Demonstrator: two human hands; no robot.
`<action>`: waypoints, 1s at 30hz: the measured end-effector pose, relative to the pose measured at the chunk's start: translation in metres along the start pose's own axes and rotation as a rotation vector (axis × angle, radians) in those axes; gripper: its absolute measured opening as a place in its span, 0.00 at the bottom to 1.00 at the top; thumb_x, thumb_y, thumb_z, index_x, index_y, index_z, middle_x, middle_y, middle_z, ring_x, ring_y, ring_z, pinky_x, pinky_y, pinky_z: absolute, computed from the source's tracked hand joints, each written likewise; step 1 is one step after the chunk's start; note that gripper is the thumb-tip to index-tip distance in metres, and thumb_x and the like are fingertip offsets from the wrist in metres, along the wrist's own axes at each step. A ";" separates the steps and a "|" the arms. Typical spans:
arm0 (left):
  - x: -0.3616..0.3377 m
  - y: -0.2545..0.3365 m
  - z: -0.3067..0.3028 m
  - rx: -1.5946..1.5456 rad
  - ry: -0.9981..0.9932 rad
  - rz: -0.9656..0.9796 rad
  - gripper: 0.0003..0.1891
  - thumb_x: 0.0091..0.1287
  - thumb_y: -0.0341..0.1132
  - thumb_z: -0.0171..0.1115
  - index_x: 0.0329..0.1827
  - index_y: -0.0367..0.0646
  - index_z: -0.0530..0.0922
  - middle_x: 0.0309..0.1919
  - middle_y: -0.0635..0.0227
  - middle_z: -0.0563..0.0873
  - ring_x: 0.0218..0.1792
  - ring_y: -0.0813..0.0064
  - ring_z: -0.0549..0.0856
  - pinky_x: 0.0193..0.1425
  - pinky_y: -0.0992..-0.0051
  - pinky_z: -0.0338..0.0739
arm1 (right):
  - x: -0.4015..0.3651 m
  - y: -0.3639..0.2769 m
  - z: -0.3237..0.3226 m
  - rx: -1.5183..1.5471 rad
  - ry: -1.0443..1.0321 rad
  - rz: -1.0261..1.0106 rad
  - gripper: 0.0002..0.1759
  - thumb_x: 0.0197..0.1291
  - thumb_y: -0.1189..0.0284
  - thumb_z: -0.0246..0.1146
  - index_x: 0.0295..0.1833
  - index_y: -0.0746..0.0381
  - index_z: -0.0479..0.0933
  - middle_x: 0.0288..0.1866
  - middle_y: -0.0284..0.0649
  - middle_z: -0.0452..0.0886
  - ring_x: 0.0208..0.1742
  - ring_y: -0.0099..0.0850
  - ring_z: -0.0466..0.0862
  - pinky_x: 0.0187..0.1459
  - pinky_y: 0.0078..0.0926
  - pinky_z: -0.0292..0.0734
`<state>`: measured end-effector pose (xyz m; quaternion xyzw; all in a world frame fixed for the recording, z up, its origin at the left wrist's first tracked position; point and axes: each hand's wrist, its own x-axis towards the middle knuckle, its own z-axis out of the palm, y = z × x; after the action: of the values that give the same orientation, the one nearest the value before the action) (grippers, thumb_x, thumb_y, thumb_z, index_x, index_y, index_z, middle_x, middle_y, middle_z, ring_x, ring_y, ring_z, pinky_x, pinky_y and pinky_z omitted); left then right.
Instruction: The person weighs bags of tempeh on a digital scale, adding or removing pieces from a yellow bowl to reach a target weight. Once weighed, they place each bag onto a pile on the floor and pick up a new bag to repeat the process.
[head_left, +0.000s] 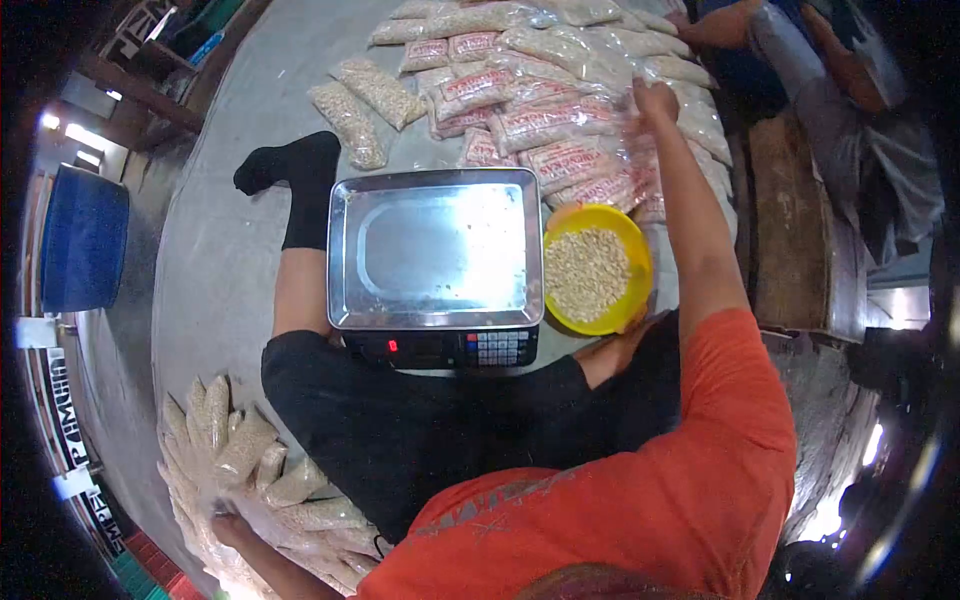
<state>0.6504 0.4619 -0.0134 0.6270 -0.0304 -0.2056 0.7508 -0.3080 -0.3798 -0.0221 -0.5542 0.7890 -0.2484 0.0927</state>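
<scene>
My left hand (pixel 228 525) is low at the left, its fingers curled in, among a heap of filled clear bags (pixel 245 450). Whether it grips one of them is hidden by glare and blur. Far to the right, my right hand (pixel 655 100) reaches over a pile of clear bags with red print (pixel 565 125); its fingers are smeared by motion. Between my legs stands a digital scale with a bare steel pan (pixel 435 245) and a red 0 on its display (pixel 392 346). Right beside it, a yellow bowl (pixel 643 265) holds loose pale kernels (pixel 585 275).
Two filled bags (pixel 365 105) without visible print lie apart beyond my black-socked foot (pixel 300 170). Another person (pixel 830 100) sits at the upper right, near a wooden bench (pixel 795 225). A blue tub (pixel 85 240) stands off to the left.
</scene>
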 end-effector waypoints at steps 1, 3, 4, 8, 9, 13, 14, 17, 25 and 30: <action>0.000 -0.004 0.004 0.005 0.007 0.003 0.17 0.72 0.33 0.63 0.56 0.26 0.81 0.50 0.51 0.88 0.43 0.54 0.87 0.46 0.58 0.89 | 0.014 -0.002 0.012 -0.199 0.055 0.130 0.34 0.64 0.42 0.63 0.59 0.60 0.86 0.59 0.52 0.87 0.57 0.50 0.88 0.58 0.47 0.80; -0.013 -0.021 0.017 0.904 0.077 0.040 0.25 0.70 0.40 0.67 0.60 0.25 0.80 0.53 0.44 0.85 0.46 0.51 0.88 0.46 0.54 0.90 | 0.036 -0.006 0.037 -0.494 -0.008 0.278 0.41 0.63 0.38 0.63 0.68 0.61 0.81 0.70 0.52 0.81 0.58 0.54 0.88 0.57 0.52 0.82; -0.024 -0.031 0.021 1.171 0.210 0.065 0.29 0.68 0.44 0.69 0.62 0.25 0.78 0.56 0.42 0.83 0.49 0.50 0.87 0.48 0.54 0.89 | 0.050 -0.003 0.048 -0.507 -0.022 0.269 0.41 0.63 0.38 0.63 0.68 0.61 0.81 0.70 0.52 0.81 0.58 0.54 0.88 0.57 0.52 0.82; -0.061 -0.063 0.168 1.183 0.892 0.220 0.49 0.60 0.58 0.78 0.73 0.27 0.70 0.69 0.34 0.74 0.61 0.44 0.83 0.56 0.52 0.85 | 0.058 -0.006 0.037 -0.114 0.069 0.050 0.22 0.67 0.57 0.67 0.54 0.65 0.85 0.54 0.50 0.89 0.48 0.46 0.90 0.45 0.44 0.86; -0.031 -0.089 0.161 1.341 0.827 0.649 0.52 0.61 0.58 0.77 0.77 0.30 0.64 0.72 0.35 0.69 0.69 0.43 0.76 0.70 0.50 0.76 | 0.048 -0.018 0.022 0.252 0.047 0.021 0.19 0.67 0.59 0.68 0.50 0.65 0.84 0.46 0.46 0.89 0.43 0.41 0.89 0.42 0.40 0.86; -0.101 -0.095 0.338 1.265 0.009 0.753 0.36 0.75 0.51 0.64 0.77 0.33 0.67 0.71 0.43 0.75 0.74 0.47 0.72 0.79 0.56 0.65 | -0.035 -0.088 -0.097 0.779 0.152 -0.324 0.16 0.72 0.62 0.69 0.46 0.68 0.82 0.37 0.41 0.87 0.31 0.28 0.87 0.31 0.27 0.84; -0.110 -0.104 0.361 1.116 -0.209 0.633 0.34 0.76 0.49 0.63 0.76 0.33 0.69 0.71 0.45 0.76 0.72 0.48 0.73 0.78 0.57 0.65 | -0.054 -0.101 -0.129 0.821 0.158 -0.433 0.17 0.73 0.62 0.67 0.47 0.68 0.82 0.36 0.40 0.86 0.30 0.27 0.86 0.31 0.27 0.84; -0.168 -0.102 0.433 1.182 -0.661 0.518 0.34 0.74 0.51 0.63 0.75 0.36 0.72 0.70 0.44 0.77 0.70 0.47 0.77 0.76 0.57 0.69 | -0.117 -0.139 -0.209 1.012 0.198 -0.509 0.15 0.74 0.63 0.66 0.44 0.66 0.80 0.31 0.36 0.81 0.27 0.25 0.83 0.30 0.25 0.81; -0.200 -0.107 0.487 1.700 -0.587 0.726 0.40 0.71 0.60 0.62 0.78 0.40 0.68 0.71 0.46 0.77 0.69 0.46 0.78 0.71 0.44 0.70 | -0.255 -0.181 -0.242 1.321 -0.251 -0.315 0.09 0.76 0.68 0.63 0.47 0.62 0.75 0.35 0.34 0.78 0.32 0.25 0.81 0.34 0.24 0.80; -0.204 -0.102 0.485 1.667 -0.644 0.700 0.39 0.72 0.60 0.61 0.77 0.40 0.69 0.70 0.47 0.77 0.69 0.48 0.78 0.70 0.44 0.71 | -0.329 -0.160 -0.212 1.355 -0.304 -0.246 0.10 0.77 0.66 0.63 0.49 0.63 0.76 0.34 0.36 0.78 0.35 0.27 0.83 0.38 0.28 0.82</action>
<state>0.2892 0.0688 0.0354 0.8282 -0.5573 -0.0444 0.0376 -0.1439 -0.0574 0.1968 -0.4883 0.3707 -0.6134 0.4979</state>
